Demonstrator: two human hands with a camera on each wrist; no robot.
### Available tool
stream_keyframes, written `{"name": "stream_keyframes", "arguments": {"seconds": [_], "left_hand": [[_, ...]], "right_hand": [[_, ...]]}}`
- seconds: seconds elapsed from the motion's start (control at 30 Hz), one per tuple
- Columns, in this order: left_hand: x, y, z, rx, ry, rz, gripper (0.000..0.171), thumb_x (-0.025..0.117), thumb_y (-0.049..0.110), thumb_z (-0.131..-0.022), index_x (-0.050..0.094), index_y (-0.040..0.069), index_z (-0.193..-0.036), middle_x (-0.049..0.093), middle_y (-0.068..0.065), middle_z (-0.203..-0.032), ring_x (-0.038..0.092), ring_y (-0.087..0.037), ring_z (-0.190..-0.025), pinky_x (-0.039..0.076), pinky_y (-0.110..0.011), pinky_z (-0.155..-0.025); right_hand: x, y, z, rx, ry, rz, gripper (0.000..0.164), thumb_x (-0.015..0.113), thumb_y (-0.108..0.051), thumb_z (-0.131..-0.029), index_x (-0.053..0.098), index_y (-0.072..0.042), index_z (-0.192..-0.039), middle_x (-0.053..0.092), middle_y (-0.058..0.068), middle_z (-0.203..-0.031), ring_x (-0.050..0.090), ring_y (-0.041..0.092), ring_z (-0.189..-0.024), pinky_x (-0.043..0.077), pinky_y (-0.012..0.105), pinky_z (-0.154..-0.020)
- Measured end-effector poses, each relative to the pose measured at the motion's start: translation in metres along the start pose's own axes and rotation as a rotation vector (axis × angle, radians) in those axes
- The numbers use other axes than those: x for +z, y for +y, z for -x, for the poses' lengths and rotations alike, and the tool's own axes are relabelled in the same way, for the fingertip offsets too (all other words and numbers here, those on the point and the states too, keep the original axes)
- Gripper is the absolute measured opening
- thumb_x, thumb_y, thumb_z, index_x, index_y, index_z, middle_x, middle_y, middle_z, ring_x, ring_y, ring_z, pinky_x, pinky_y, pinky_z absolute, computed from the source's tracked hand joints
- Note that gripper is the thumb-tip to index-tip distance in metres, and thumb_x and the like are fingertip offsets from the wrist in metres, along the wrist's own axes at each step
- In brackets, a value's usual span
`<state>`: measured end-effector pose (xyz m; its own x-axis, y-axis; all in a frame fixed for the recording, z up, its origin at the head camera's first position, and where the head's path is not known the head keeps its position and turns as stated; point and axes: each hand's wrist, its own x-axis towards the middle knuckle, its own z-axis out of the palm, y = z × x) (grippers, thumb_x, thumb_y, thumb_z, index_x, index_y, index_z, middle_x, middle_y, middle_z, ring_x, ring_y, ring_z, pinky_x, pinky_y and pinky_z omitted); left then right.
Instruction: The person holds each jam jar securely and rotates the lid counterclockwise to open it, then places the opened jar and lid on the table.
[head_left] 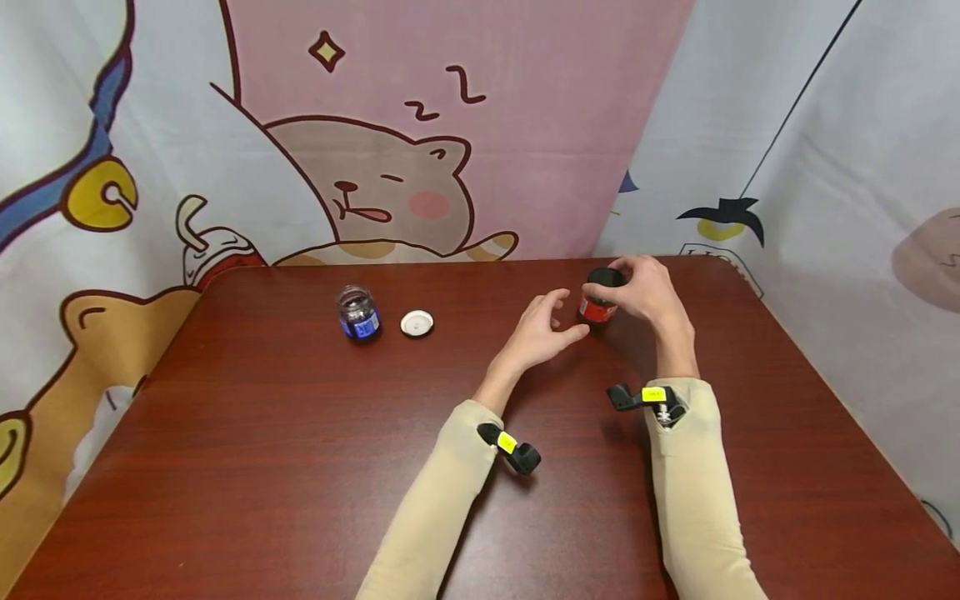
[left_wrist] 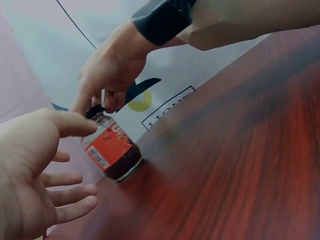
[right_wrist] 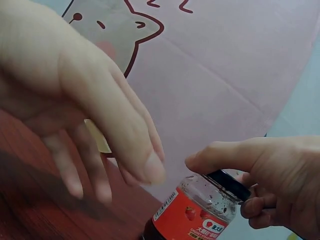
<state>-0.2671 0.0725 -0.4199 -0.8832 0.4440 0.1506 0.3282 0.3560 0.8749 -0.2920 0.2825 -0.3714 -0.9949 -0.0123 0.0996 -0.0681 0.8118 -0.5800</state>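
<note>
A glass jam jar [head_left: 597, 311] with a red label stands on the table towards the back right, its black lid [right_wrist: 228, 185] on top. My right hand [head_left: 647, 292] grips that lid from above, thumb on one side and fingers on the other. To the left of the jar is my left hand [head_left: 542, 332], fingers spread and nothing held. In the left wrist view the left thumb [left_wrist: 75, 123] overlaps the jar's upper part; I cannot tell whether it touches. Dark contents fill the bottom of the jar [left_wrist: 114, 150].
A second glass jar [head_left: 360, 315], blue-labelled and without a lid, stands at the back left of the brown table [head_left: 300, 467]. Beside it a round lid [head_left: 417, 323] lies with its white inside up. A printed cloth [head_left: 570, 108] hangs behind the table.
</note>
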Motion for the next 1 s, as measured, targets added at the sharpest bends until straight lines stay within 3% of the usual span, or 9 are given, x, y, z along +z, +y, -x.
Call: {"name": "stream_keyframes", "arguments": {"seconds": [0.37,0.8,1.0], "left_hand": [[0.018,-0.001,-0.005,0.03,-0.018,-0.027,0.066,0.07,0.022,-0.096,0.04,0.012,-0.154,0.052,-0.014,-0.139,0.06,-0.028,-0.107,0.046,-0.021,-0.085],[0.023,-0.003,-0.009,0.067,0.08,-0.033,0.065,0.07,0.022,-0.097,0.039,0.011,-0.153,0.054,-0.013,-0.129,0.059,-0.017,-0.088,0.047,-0.018,-0.078],[0.023,-0.002,-0.011,0.095,0.156,-0.027,0.061,0.072,0.027,-0.096,0.045,0.012,-0.148,0.056,-0.01,-0.124,0.056,-0.018,-0.097,0.046,-0.019,-0.081]], "right_hand": [[0.003,0.0,-0.001,-0.05,0.037,0.018,0.071,0.078,-0.054,-0.083,0.065,0.005,-0.121,0.067,0.025,-0.108,0.061,0.035,-0.092,0.05,0.047,-0.078],[-0.005,-0.009,0.003,-0.072,0.042,-0.016,0.065,0.076,-0.056,-0.082,0.071,0.002,-0.111,0.071,0.02,-0.099,0.063,0.031,-0.087,0.05,0.043,-0.073],[-0.007,-0.016,0.004,-0.121,0.054,-0.05,0.056,0.078,-0.055,-0.081,0.074,-0.003,-0.102,0.072,0.013,-0.089,0.061,0.026,-0.082,0.048,0.038,-0.07]]}}
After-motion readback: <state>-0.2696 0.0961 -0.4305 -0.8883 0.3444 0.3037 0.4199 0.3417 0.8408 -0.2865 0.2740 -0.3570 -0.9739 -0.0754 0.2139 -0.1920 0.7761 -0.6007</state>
